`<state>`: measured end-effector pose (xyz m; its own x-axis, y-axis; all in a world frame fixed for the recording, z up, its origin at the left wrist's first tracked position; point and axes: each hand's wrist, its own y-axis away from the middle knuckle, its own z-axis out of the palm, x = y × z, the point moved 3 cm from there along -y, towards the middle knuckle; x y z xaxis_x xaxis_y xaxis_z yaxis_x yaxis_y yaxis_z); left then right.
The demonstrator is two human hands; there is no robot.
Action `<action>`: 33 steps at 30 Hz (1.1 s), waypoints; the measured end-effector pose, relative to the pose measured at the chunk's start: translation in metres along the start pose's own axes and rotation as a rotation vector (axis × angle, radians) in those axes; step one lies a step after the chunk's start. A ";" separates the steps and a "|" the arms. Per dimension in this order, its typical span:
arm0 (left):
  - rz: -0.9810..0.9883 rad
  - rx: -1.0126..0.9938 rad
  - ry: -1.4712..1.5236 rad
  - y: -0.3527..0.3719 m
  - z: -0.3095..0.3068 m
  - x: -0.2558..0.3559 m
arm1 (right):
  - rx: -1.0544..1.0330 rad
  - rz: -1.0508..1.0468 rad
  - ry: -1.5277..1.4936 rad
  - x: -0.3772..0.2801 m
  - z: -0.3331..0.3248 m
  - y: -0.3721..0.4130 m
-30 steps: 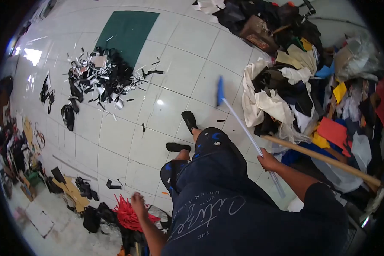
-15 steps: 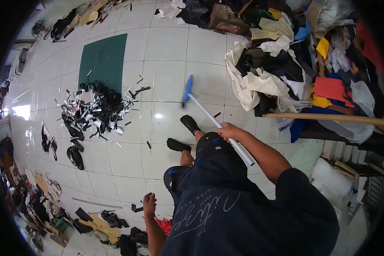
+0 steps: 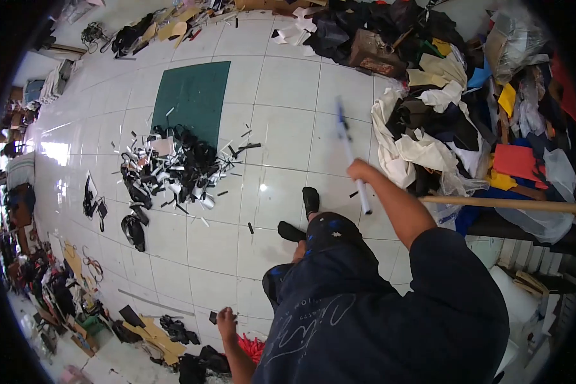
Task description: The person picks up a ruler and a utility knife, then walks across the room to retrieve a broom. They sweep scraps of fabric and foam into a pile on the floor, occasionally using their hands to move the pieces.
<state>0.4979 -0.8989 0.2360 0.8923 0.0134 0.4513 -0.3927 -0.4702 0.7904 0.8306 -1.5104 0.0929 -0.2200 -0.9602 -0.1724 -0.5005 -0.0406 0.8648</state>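
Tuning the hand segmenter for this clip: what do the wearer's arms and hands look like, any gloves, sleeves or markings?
No gloves or watch show on the right hand or left hand; both forearms are uncovered. The right upper arm wears a short dark navy sleeve, part of a T-shirt with pale script lettering across the front.
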 end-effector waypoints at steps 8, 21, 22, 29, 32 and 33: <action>-0.126 -0.135 -0.190 -0.005 0.041 0.013 | -0.227 -0.341 -0.563 -0.237 0.043 0.080; 0.051 -0.143 -0.167 -0.048 0.022 0.051 | 0.134 0.423 -0.556 0.010 0.111 0.295; 0.026 -0.157 -0.191 -0.049 0.016 0.040 | 0.153 0.487 -0.553 0.034 0.131 0.284; -0.068 -0.155 -0.235 -0.040 -0.029 0.001 | 0.023 0.260 -0.922 -0.004 0.163 0.210; -0.071 -0.056 -0.137 -0.042 -0.037 -0.002 | -0.118 0.035 -1.000 -0.083 0.170 0.169; -0.074 -0.078 -0.137 -0.045 -0.036 -0.004 | -0.205 0.002 -1.086 -0.109 0.163 0.158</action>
<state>0.5038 -0.8459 0.2137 0.9394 -0.0774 0.3339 -0.3358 -0.4026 0.8516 0.6390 -1.3670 0.1715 -0.8890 -0.2109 -0.4066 -0.3733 -0.1808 0.9099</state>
